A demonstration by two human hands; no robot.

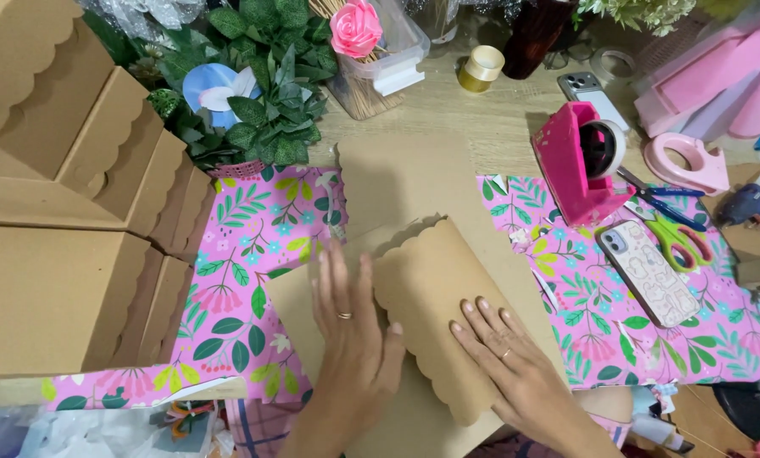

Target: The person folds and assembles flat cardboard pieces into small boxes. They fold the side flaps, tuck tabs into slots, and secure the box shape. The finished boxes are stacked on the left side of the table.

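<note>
- Where the two hands meet, a scalloped cardboard flap (435, 309) is pressed flat: the left hand (350, 326) lies open, palm down, beside the flap's near edge with the thumb touching it, and the right hand (511, 360) lies open on top of the flap, fingers spread. Nothing is clasped by either hand; the flap is only held down.
- Under the hands, the flap is seen to belong to a flat cardboard sheet (397, 187) that runs away from the hands across the middle of the desk.
- The cardboard is judged light, stiff and springy at its fold, so it is likely to lift again once released; it is best held by its plain edges, since the scallops could bend or tear.
- Beneath the sheet, pink floral wrapping paper (253, 254) is spread out to both sides.
- Left of the hands, folded cardboard boxes (66, 220) are stacked.
- Right of the hands, a phone (648, 273), green scissors (676, 237) and a pink tape dispenser (579, 161) are laid out.
- Beyond the sheet, artificial leaves (265, 102) and a pink rose (356, 27) are seen.
</note>
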